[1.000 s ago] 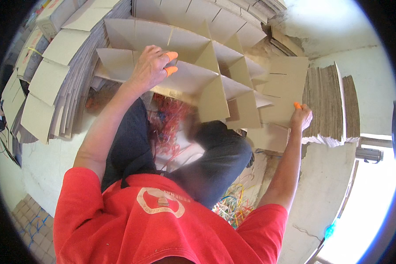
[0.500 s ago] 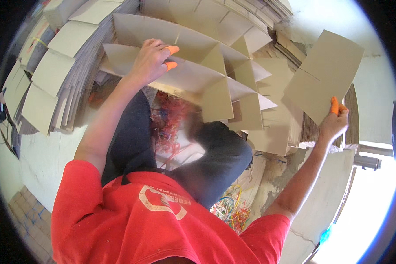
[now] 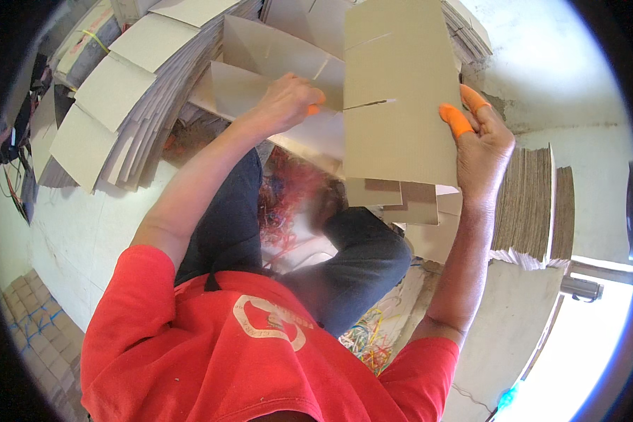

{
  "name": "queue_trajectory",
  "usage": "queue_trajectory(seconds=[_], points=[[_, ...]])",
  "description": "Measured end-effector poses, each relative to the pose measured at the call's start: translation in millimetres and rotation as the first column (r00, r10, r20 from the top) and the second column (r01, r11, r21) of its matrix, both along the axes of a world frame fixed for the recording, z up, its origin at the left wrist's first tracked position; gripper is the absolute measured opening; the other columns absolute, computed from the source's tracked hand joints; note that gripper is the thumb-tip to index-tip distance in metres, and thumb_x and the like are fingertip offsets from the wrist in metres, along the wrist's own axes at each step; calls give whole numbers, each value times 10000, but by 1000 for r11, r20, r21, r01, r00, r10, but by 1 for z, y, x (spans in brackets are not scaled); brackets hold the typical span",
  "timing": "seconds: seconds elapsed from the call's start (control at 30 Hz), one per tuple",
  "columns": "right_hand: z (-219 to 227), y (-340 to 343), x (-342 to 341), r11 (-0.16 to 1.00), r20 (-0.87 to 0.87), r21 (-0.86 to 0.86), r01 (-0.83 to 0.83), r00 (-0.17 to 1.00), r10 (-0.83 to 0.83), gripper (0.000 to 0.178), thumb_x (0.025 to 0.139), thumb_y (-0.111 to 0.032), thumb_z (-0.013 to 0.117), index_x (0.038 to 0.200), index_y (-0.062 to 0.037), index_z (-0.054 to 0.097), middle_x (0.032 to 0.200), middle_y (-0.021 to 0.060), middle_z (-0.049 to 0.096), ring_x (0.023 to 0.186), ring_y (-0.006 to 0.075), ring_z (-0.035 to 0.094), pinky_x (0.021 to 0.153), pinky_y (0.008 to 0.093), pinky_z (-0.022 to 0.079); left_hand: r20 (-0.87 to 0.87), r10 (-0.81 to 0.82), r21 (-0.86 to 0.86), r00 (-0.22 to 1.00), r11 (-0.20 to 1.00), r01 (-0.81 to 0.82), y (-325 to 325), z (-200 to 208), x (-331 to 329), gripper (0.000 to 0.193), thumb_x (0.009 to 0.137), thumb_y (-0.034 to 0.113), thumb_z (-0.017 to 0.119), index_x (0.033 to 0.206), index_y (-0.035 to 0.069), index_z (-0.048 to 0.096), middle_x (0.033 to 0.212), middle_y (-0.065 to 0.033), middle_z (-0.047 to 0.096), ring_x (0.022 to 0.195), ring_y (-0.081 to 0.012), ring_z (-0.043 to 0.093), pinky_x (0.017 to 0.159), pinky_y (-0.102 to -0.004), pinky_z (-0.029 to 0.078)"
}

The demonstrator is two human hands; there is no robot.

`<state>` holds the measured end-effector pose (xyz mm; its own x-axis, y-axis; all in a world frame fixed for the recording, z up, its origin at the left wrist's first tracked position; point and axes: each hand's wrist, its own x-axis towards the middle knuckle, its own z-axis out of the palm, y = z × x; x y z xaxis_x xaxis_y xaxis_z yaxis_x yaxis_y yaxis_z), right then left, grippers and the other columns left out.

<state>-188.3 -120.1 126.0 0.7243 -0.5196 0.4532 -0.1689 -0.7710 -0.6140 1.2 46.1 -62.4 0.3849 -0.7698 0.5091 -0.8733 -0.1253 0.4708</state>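
My right hand (image 3: 482,137) grips the right edge of a slotted cardboard sheet (image 3: 401,144), with orange covers on the thumb and a finger. The sheet is held up over the right part of a cardboard partition (image 3: 240,90), whose crossed panels it largely hides. My left hand (image 3: 288,105) is closed at the top edge of the partition's near long panel, orange-covered fingertips curled over it. Below the sheet, the lower corners of a few cross panels (image 3: 418,204) stick out.
Fanned stacks of cardboard pieces (image 3: 116,105) stand at the left. Another cardboard stack (image 3: 524,204) is at the right, by the wall. Tangled red strips (image 3: 285,204) lie between my legs, and coloured strands (image 3: 369,341) lie by my right side.
My right hand has brought the cardboard sheet leftward from the right side, turning it over the partition. My left hand has shifted right along the near panel.
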Motion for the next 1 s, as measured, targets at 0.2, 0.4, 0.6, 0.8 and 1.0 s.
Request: queue_trajectory(seconds=[0.2,0.4,0.6,0.8,1.0], points=[[-14,2,16,993,-80,-111,-38,996,29,359,789,-16,740,1130,45,648,624,36,562,576,34,405,515,209,363,-22,7,-22,1000,1000,-7,-5,-7,2,154,739,107,721,886,85,683,738,-102,629,818,-308,602,823,-424,443],[-10,13,21,998,-59,-53,21,998,-24,343,790,-27,739,1116,44,657,582,16,501,551,39,378,485,222,344,-34,49,18,998,999,-48,-6,-5,2,142,736,107,724,868,79,680,744,-88,629,811,-285,604,793,-400,446],[-2,13,23,991,-96,-134,27,995,-40,332,795,-16,728,1111,51,654,587,10,508,559,39,382,491,219,353,-39,29,11,999,1000,-29,-8,-7,4,115,735,105,725,838,80,681,755,-83,647,802,-273,609,779,-405,445],[-3,15,23,998,-42,-53,-22,999,20,329,793,-8,726,1111,41,658,625,14,550,583,37,408,521,210,377,-51,17,7,999,1000,-16,-10,-10,6,126,726,107,735,837,85,681,744,-84,647,793,-274,612,766,-399,443],[-15,9,21,996,-31,-77,-35,999,33,348,797,-1,720,1137,38,652,667,32,608,603,27,439,535,202,395,-39,32,3,999,999,-32,-12,-6,2,124,722,108,735,831,91,677,733,-81,637,781,-275,606,761,-396,440]])
